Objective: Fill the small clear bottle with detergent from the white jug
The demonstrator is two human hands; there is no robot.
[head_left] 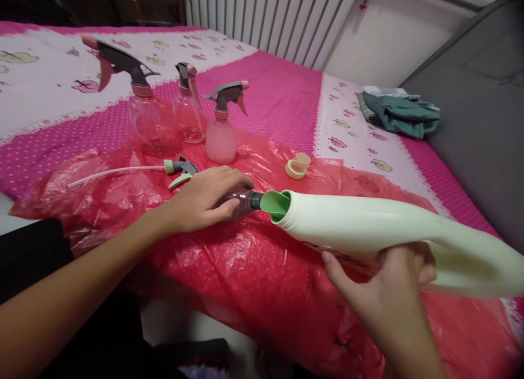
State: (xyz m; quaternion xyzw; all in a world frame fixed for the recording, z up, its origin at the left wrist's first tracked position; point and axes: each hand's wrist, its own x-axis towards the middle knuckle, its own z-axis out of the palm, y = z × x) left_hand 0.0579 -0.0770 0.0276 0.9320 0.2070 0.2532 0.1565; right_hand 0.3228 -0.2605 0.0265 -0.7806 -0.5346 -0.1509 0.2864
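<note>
Tipping a large white plastic jug (368, 226) with green spout, your right hand (388, 297) grips it over red plastic sheeting (229, 264); your left hand (204, 196) clasps a small, seemingly dark-tinted bottle (243, 197), neck touching the spout.

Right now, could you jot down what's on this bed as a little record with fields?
Left hand: grips a small dark bottle, its neck toward the jug
Right hand: holds a big white jug tipped sideways, green spout at the bottle's mouth
Cover: red plastic sheet over the pink bedspread
Loose parts: spray head with tube; round cap
Behind: three pink spray bottles, upright
Far side: folded clothes
</note>
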